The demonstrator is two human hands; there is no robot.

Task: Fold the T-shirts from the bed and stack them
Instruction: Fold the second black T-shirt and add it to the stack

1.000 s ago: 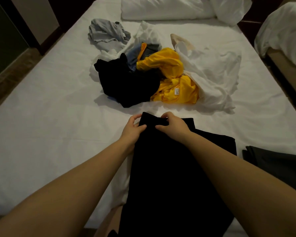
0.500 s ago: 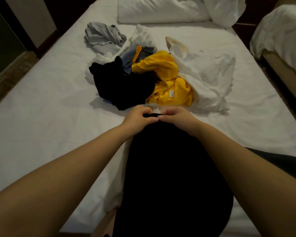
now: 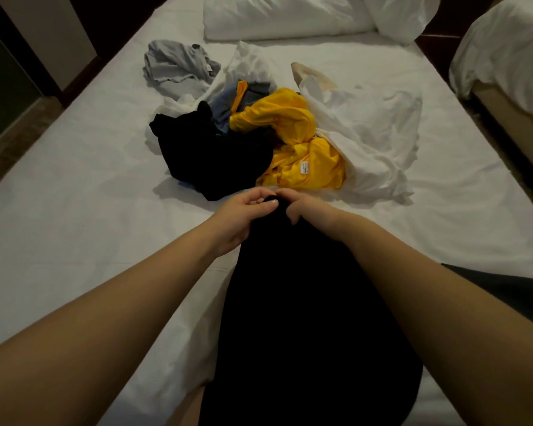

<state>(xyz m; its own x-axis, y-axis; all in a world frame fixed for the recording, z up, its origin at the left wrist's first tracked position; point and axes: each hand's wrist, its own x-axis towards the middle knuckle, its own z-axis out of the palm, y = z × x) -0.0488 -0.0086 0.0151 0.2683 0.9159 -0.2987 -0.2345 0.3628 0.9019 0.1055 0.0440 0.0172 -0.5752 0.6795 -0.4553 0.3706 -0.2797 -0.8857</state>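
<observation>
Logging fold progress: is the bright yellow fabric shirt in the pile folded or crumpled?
Crumpled: the bright yellow fabric shirt lies bunched and twisted, white label showing, between a black garment and white garments.

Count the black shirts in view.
2. One black shirt is gripped at its top by the left hand and right hand; a second black shirt lies crumpled at the pile's near left. The folded dark cloth at the right edge looks greyer. More may be buried.
</observation>
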